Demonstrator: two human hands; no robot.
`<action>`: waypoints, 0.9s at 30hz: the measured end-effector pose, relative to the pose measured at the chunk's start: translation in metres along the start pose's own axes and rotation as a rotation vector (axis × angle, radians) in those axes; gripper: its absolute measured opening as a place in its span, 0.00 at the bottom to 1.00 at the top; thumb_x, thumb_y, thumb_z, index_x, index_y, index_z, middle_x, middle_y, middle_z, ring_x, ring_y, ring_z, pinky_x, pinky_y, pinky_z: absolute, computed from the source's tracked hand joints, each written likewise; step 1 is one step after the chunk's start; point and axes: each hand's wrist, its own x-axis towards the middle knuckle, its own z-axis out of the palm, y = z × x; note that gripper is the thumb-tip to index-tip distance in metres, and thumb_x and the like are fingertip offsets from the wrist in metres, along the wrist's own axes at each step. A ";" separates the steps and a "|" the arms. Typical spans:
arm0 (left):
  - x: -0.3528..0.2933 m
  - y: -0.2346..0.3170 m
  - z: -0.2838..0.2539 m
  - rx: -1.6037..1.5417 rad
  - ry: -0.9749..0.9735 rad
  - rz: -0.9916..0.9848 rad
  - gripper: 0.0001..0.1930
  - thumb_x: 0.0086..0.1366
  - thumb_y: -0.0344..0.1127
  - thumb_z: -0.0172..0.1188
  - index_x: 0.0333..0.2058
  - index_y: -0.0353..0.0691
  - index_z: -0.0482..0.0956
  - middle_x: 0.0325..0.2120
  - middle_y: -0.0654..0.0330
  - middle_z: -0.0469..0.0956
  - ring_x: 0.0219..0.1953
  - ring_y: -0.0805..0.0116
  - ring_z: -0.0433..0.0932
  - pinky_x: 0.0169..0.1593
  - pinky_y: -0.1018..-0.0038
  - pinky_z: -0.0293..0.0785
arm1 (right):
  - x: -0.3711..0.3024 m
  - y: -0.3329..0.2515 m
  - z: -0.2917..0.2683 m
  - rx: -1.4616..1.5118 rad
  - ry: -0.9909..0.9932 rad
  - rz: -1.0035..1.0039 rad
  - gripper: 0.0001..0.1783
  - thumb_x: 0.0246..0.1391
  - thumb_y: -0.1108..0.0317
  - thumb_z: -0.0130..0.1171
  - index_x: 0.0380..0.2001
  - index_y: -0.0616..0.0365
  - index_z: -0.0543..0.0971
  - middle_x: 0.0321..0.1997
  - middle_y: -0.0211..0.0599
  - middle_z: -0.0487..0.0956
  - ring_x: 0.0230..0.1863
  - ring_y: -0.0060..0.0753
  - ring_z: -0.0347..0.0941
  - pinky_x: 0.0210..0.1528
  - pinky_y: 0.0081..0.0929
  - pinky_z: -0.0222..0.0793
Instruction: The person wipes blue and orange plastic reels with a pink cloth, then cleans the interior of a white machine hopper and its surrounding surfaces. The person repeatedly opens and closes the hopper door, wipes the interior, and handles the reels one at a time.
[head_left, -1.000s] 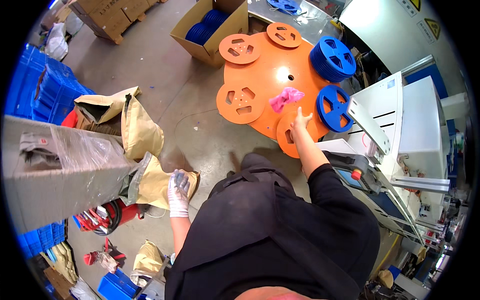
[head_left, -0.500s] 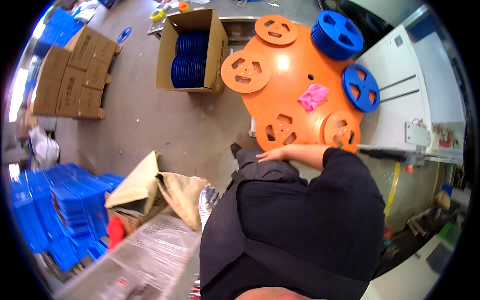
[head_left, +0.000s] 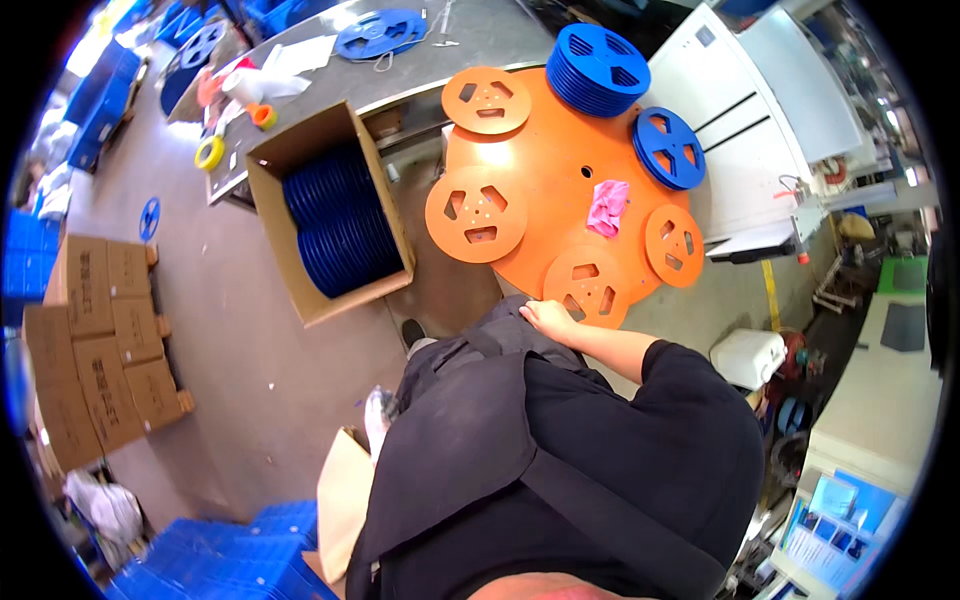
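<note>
My right hand (head_left: 552, 318) lies against the dark apron (head_left: 450, 400) at my front, its fingers curled in on the fabric. Just beyond it stands a round orange table (head_left: 525, 225) ringed with smaller orange discs (head_left: 477, 215) that have cut-out slots. On the table are a stack of blue plastic reels (head_left: 600, 70), a lower blue reel pile (head_left: 668, 148) and a crumpled pink cloth (head_left: 607, 207). My left hand (head_left: 377, 420), in a whitish glove, hangs low beside the apron; its fingers are partly hidden and blurred.
An open cardboard box (head_left: 392, 225) packed with blue reels (head_left: 340, 225) stands left of the orange table. Behind is a grey workbench (head_left: 385, 85) with tape rolls and a blue reel. Stacked cartons (head_left: 110, 345) stand at left, blue crates (head_left: 215, 560) low left, a white cabinet (head_left: 725, 100) at right.
The view has turned and shifted, bringing the reel box closer. My right hand's fingers went from stretched flat to curled on the apron. More of my left glove is hidden.
</note>
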 end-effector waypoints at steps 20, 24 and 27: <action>0.145 0.231 0.258 0.867 -0.455 -0.014 0.21 0.66 0.39 0.54 0.54 0.34 0.70 0.37 0.61 0.75 0.36 0.74 0.71 0.45 0.77 0.68 | 0.212 0.240 -0.143 0.124 0.542 0.564 0.46 0.47 0.57 0.63 0.65 0.61 0.54 0.67 0.57 0.56 0.68 0.57 0.50 0.68 0.44 0.48; 0.149 0.214 0.268 0.931 -0.433 -0.163 0.21 0.65 0.38 0.55 0.52 0.32 0.71 0.35 0.61 0.76 0.36 0.75 0.71 0.44 0.79 0.67 | 0.315 0.301 -0.298 -0.267 0.761 0.566 0.47 0.45 0.64 0.65 0.66 0.53 0.53 0.70 0.41 0.54 0.71 0.50 0.46 0.67 0.52 0.47; 0.147 0.221 0.299 0.897 -0.329 -0.261 0.21 0.66 0.38 0.54 0.54 0.33 0.70 0.37 0.61 0.76 0.37 0.75 0.71 0.46 0.79 0.67 | 0.349 0.328 -0.367 -0.529 0.496 0.643 0.36 0.50 0.67 0.59 0.63 0.51 0.60 0.69 0.39 0.56 0.71 0.43 0.48 0.67 0.52 0.48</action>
